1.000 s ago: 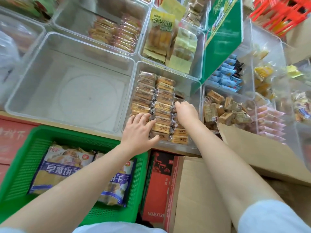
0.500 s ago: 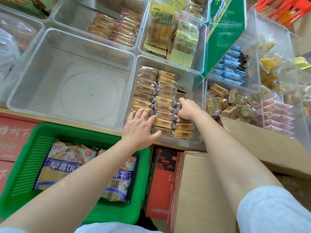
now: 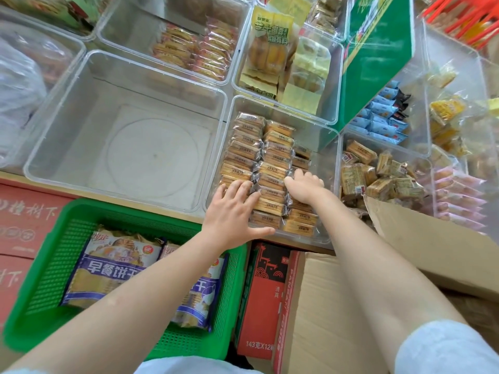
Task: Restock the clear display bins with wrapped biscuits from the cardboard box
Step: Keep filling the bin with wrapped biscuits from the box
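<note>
Since the earlier frames, the right hand (image 3: 303, 184) has shifted slightly farther into the clear display bin (image 3: 328, 147), along the right-hand row of wrapped biscuits (image 3: 272, 160); the left hand (image 3: 232, 211) has stayed on the near-left packs. Left hand: fingers straight and spread, lying flat on the near end of the left row, thumb pointing right along the bin's near rim. Right hand: fingers curled down onto the packs of the right row; whether it grips a pack or only presses cannot be told. Both forearms reach forward from the near edge. Packs stand in three rows, the rightmost row shorter and partly hidden. Left of this bin sits an empty clear bin (image 3: 81, 117). Near left, a green basket (image 3: 35, 292) holds two large biscuit bags (image 3: 113, 268). Near right, the cardboard box (image 3: 324, 306) stands with its flap raised.
</note>
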### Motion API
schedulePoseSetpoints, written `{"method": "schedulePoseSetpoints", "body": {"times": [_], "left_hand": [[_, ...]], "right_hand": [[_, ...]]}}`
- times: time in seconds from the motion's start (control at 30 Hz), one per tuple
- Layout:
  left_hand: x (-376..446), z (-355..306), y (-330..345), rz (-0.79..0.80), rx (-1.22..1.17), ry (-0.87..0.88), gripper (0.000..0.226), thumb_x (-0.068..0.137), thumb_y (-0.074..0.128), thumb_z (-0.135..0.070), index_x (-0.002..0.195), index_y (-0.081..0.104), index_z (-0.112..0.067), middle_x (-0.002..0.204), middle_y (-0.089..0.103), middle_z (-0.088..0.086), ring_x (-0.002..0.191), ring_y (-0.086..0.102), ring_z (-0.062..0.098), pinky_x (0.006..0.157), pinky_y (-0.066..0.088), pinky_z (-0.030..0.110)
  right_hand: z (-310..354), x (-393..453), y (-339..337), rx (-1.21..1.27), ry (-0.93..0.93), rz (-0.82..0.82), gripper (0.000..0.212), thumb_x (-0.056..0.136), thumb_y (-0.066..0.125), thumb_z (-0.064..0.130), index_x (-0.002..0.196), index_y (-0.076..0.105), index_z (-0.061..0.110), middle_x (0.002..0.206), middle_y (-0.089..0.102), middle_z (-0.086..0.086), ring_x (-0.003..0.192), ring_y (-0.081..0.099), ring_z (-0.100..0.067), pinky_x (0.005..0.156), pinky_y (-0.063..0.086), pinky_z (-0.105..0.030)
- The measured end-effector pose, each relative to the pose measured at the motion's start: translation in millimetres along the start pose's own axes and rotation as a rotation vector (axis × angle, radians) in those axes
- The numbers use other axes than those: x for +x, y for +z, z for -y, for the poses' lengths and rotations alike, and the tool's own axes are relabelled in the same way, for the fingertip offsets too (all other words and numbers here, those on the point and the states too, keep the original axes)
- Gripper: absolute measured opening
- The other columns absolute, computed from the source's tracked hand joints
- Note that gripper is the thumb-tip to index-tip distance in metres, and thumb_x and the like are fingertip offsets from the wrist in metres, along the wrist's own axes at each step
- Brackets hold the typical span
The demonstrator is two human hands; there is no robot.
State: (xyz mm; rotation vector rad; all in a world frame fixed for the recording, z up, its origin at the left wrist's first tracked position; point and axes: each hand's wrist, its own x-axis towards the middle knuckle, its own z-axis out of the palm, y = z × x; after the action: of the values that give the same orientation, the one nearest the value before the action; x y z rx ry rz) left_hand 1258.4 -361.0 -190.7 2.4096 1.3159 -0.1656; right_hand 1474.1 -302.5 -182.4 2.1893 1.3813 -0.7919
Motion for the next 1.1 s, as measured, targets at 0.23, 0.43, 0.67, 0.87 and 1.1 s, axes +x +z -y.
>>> {"method": "schedulePoseSetpoints", "body": {"times": [0.23,0.43,0.67,0.87,1.1], "left_hand": [[1.6,-0.5,-0.8,0.010,0.022,-0.017,0.106,0.076,0.017,-0.096,0.158,0.024,-0.028,0.168,0.016,0.004,0.155,0.007,0.024,0.124,0.009,0.050],[-1.8,-5.1,-9.4,0.064,-0.086,-0.068,0.096,0.081,0.035,-0.089,0.156,0.031,-0.028,0.167,0.018,0.005,0.155,0.008,0.024,0.124,0.004,0.048],[-62.2,-138.7,-38.3,-0.077,-0.741,0.075,0.036,0.099,0.055,-0.039,0.132,0.060,-0.023,0.134,0.053,0.001,0.128,0.048,0.020,0.108,0.042,0.043],[-106.5,-226.1,-26.1,0.207,-0.992,0.111,0.110,0.081,0.073,-0.036,0.160,-0.003,-0.037,0.167,0.005,-0.015,0.153,0.012,0.010,0.118,0.023,0.033],[-105.9,-204.8,-20.5,0.246,-1.113,0.054,0.103,0.069,0.066,-0.030,0.148,0.010,-0.065,0.163,0.022,-0.020,0.137,0.048,0.023,0.106,0.049,0.049]], "right_hand": [[16.7,-25.3,9.1,0.121,0.044,-0.077,0.065,0.101,0.029,0.034,0.158,0.018,0.005,0.166,0.016,-0.017,0.153,0.014,-0.033,0.124,0.012,-0.047],[-15.7,-140.5,-25.7,0.350,-0.315,-0.211,0.035,0.099,0.045,0.024,0.126,0.066,0.017,0.129,0.064,0.000,0.107,0.058,-0.015,0.081,0.045,-0.029],[-145.4,-266.6,0.1,0.733,-0.281,-0.852,0.024,0.096,0.049,0.010,0.095,0.072,0.017,0.070,0.069,0.004,0.061,0.065,-0.013,0.064,0.055,-0.038],[-202.3,-286.7,63.0,0.653,-0.042,-0.530,0.024,0.100,0.046,0.017,0.101,0.070,0.021,0.086,0.067,0.009,0.075,0.062,-0.009,0.072,0.052,-0.030],[-215.0,-251.7,100.7,0.513,0.012,-0.153,0.035,0.103,0.048,0.027,0.132,0.061,0.012,0.130,0.062,-0.009,0.106,0.061,-0.024,0.086,0.051,-0.032]]}}
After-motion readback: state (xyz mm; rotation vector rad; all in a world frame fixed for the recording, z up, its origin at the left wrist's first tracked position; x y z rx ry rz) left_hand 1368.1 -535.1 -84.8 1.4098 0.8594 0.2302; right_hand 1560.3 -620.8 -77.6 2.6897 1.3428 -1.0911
